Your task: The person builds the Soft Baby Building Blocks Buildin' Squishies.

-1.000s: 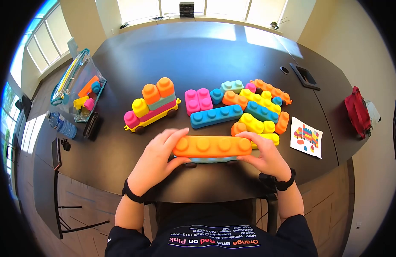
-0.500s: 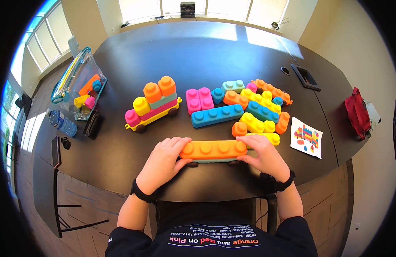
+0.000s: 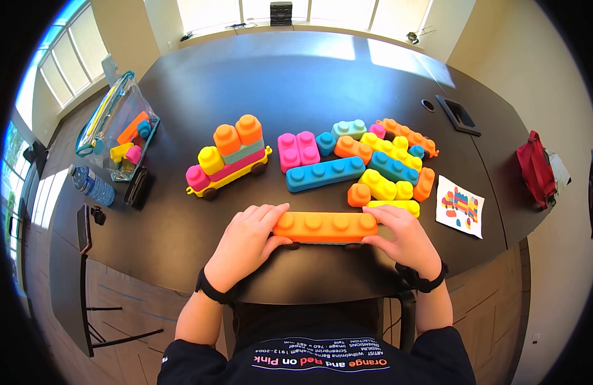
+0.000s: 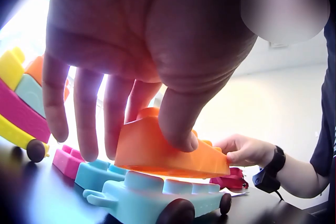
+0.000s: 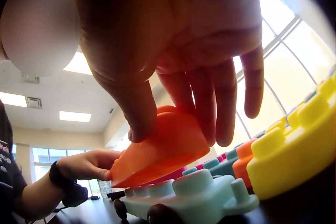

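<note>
A long orange brick (image 3: 325, 223) is pinched at its left end by my left hand (image 3: 245, 242) and at its right end by my right hand (image 3: 408, 240). Under it stands a light-blue wheeled base (image 4: 152, 198), mostly covered in the head view. In the left wrist view the orange brick (image 4: 163, 153) sits just above the studs of the base, which still show. The right wrist view shows the brick (image 5: 163, 150) tilted over the studs of the base (image 5: 194, 195). Thumbs are on the near side, fingers on the far side.
Beyond my left hand stands a wheeled stack (image 3: 235, 165). A long blue brick (image 3: 325, 173) and several other bricks lie behind the orange one. A picture card (image 3: 458, 206) is at the right; a clear bag (image 3: 120, 131) and a bottle (image 3: 92, 186) at the left.
Both hands and the orange brick have moved slightly closer to the table's near edge, then a little to the right. The hands keep their grip on its ends.
</note>
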Demonstrator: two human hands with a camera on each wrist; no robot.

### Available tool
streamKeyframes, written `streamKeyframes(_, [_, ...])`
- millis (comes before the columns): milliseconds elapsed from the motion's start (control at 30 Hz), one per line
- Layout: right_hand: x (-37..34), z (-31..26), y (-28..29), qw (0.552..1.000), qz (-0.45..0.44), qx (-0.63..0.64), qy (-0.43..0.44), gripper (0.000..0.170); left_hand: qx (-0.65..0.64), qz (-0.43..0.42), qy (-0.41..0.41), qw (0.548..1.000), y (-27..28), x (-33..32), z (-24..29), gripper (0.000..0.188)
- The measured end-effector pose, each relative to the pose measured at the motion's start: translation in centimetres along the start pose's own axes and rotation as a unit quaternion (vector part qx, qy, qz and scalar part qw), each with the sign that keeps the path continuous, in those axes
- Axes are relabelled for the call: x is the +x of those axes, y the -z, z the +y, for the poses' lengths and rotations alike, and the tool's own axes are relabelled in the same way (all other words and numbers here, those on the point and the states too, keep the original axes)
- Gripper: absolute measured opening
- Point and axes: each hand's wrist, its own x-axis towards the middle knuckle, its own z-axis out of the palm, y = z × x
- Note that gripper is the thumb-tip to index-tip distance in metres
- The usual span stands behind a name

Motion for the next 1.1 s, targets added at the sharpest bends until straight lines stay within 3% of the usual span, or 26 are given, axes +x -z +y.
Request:
streamKeyframes(500, [-0.5, 0.3, -0.7, 1.0, -0.014, -0.011, -0.021, 0.051, -0.047, 0.003, -0.022, 0.999, -0.7, 0.9, -0.6, 0.055])
streamKeyframes(1100, [0.0, 0.7, -1.4, 0.998, -0.019, 0.037, -0.047, 0.049, -0.055, 0.002, 0.038, 0.998, -0.9, 0.3, -0.3, 0.051])
